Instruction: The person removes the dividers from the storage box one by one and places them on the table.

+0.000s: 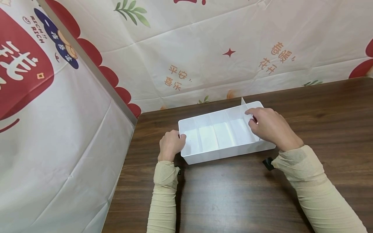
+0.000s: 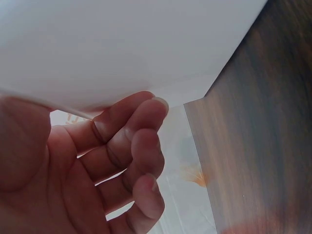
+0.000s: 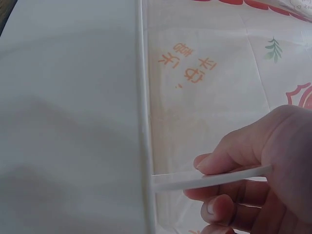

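Right fingers: thumb and forefinger (image 3: 229,161) of the right hand (image 1: 269,127) pinch a thin white divider (image 3: 209,179) at the box's right end; the divider stands above the rim.
Left fingers: the left hand (image 1: 170,144) curls against the left end wall of the white box (image 1: 221,155), fingers (image 2: 131,141) bent and close together under its edge.
Box: a long white tray with several cross partitions, lying on the dark wood table (image 1: 233,194), near the far-left corner.
Edges: table's left edge runs close beside the left hand; printed cloth (image 1: 204,48) hangs just behind.
Open room: bare wood lies in front and to the right.
Wrist views only: the right shows the pinch close up; the left shows curled fingers hidden from the head view.
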A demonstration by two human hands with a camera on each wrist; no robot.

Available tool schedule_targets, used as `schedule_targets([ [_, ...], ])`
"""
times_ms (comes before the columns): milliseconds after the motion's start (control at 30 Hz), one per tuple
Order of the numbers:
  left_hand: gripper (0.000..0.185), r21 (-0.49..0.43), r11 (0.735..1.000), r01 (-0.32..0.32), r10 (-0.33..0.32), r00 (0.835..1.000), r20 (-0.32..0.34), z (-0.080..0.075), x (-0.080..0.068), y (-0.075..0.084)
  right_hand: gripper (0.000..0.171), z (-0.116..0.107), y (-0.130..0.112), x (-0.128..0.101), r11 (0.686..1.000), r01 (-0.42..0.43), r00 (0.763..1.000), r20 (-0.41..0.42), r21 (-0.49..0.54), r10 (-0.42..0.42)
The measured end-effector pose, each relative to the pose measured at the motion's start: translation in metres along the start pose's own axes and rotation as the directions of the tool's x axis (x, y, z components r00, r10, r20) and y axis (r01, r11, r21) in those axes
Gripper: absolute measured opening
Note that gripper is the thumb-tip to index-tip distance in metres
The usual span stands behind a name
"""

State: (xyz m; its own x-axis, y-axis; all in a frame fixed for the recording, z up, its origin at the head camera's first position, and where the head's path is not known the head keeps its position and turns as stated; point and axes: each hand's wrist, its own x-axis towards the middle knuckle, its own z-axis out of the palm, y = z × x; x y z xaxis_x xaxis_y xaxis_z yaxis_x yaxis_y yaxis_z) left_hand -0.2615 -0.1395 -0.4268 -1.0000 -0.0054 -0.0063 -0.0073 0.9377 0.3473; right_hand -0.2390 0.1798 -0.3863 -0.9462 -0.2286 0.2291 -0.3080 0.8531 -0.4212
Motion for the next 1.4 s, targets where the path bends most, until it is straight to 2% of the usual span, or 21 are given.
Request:
schedule_targets([
  [1400,0.043,-0.004,1.000,-0.002,0.002,1.000,-0.007,0.0012,0.0003,-0.0001,0.036,-0.0093,-0.0003,-0.0017,1.000,-0.009,1.000,-0.028,0.009,0.010],
])
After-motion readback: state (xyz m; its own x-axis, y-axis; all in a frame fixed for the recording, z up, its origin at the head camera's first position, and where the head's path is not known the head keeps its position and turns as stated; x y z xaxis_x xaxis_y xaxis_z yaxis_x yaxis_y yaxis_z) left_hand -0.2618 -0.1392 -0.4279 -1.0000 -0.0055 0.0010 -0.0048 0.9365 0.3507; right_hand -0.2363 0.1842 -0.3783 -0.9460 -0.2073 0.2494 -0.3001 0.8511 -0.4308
